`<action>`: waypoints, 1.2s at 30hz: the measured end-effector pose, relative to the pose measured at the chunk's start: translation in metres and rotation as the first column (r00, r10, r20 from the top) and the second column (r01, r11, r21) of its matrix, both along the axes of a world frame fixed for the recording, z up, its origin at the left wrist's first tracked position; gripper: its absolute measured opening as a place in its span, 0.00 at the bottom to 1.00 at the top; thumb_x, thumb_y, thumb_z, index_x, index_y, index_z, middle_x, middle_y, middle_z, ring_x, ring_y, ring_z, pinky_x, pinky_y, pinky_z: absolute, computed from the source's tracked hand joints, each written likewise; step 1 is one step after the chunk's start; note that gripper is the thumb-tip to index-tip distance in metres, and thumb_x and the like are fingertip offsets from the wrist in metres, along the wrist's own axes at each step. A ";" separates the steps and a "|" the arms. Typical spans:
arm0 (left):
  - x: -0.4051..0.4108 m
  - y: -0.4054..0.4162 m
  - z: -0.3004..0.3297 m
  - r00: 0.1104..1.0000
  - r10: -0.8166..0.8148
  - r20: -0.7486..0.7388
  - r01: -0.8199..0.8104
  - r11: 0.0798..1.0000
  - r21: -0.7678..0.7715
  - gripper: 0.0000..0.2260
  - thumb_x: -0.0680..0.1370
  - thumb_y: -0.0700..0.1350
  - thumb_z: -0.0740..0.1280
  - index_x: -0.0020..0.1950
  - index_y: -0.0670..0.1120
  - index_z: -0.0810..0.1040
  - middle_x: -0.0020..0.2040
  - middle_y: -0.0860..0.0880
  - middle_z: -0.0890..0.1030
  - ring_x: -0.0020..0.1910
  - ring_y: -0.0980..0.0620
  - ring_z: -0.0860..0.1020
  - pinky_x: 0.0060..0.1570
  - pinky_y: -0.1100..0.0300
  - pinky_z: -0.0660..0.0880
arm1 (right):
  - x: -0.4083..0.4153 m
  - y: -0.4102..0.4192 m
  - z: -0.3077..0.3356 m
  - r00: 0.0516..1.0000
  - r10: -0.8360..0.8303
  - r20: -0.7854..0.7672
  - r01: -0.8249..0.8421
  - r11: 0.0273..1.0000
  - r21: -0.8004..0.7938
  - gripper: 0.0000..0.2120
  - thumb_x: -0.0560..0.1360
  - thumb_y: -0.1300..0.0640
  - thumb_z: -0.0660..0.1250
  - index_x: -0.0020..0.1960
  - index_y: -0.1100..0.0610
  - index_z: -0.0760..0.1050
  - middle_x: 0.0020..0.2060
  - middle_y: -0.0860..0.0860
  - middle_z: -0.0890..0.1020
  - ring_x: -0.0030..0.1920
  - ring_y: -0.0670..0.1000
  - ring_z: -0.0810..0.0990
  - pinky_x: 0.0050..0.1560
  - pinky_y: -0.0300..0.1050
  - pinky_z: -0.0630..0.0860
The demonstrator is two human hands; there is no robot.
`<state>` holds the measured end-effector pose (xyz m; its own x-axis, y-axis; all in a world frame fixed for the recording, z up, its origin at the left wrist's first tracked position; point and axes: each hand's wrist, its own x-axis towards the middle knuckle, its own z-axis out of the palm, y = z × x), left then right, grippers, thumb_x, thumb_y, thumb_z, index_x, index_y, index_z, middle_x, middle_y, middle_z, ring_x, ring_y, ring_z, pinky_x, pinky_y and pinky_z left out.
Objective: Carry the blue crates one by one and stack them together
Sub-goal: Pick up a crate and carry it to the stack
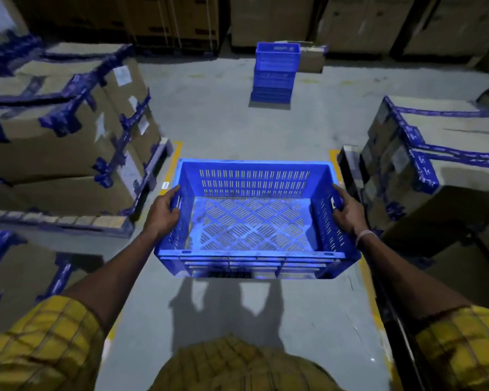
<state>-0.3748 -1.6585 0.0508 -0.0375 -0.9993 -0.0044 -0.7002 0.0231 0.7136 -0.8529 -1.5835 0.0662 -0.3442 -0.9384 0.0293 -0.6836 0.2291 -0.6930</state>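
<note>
Partly, both hands' fingers [173, 206] vanish behind the blue crate [253, 221] walls.

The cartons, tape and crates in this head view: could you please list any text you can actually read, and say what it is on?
"k", twice, on the blue tape of the right-hand cartons.
White labels on the left cartons: too blurred to read.
Small white tag on the left pallet: unreadable.
Raised marking on the top crate of the stack: too small to read.
Held crate: no text visible.
</note>
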 end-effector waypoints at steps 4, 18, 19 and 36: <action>-0.003 -0.105 0.015 0.995 -0.102 0.002 0.102 0.995 -0.010 0.32 0.71 0.45 0.60 0.77 0.50 0.67 0.66 0.42 0.79 0.58 0.42 0.81 0.56 0.45 0.78 | -0.002 -0.065 0.007 0.998 -0.066 0.022 0.067 0.998 -0.014 0.35 0.66 0.60 0.59 0.74 0.55 0.69 0.47 0.63 0.83 0.39 0.61 0.79 0.41 0.46 0.71; -0.120 -0.426 0.000 0.988 -0.149 -0.038 0.149 0.989 0.000 0.31 0.73 0.47 0.61 0.77 0.57 0.65 0.65 0.43 0.78 0.57 0.42 0.81 0.55 0.45 0.79 | -0.115 -0.360 -0.008 0.988 -0.154 0.009 0.153 0.987 0.040 0.29 0.73 0.69 0.62 0.72 0.52 0.72 0.37 0.58 0.78 0.35 0.56 0.74 0.40 0.46 0.68; -0.127 -0.457 -0.003 0.989 -0.142 -0.047 0.143 0.990 0.009 0.32 0.72 0.49 0.60 0.77 0.59 0.63 0.66 0.44 0.78 0.60 0.42 0.80 0.57 0.43 0.79 | -0.127 -0.386 -0.003 0.987 -0.158 0.022 0.157 0.987 0.044 0.29 0.73 0.69 0.63 0.72 0.52 0.71 0.37 0.57 0.77 0.34 0.56 0.73 0.40 0.44 0.67; -0.248 -0.861 0.004 0.997 -0.075 -0.018 0.074 0.995 -0.060 0.29 0.76 0.35 0.64 0.77 0.50 0.69 0.69 0.43 0.77 0.62 0.41 0.78 0.57 0.50 0.74 | -0.228 -0.810 0.018 0.989 -0.142 -0.037 0.144 0.988 0.053 0.29 0.73 0.69 0.62 0.72 0.54 0.72 0.45 0.66 0.82 0.44 0.64 0.79 0.43 0.48 0.70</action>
<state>-0.6231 -2.5194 0.0548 -0.1113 -0.9922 0.0559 -0.6801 0.1171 0.7237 -1.0804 -2.3932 0.0842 -0.4744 -0.8803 -0.0074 -0.6632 0.3630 -0.6545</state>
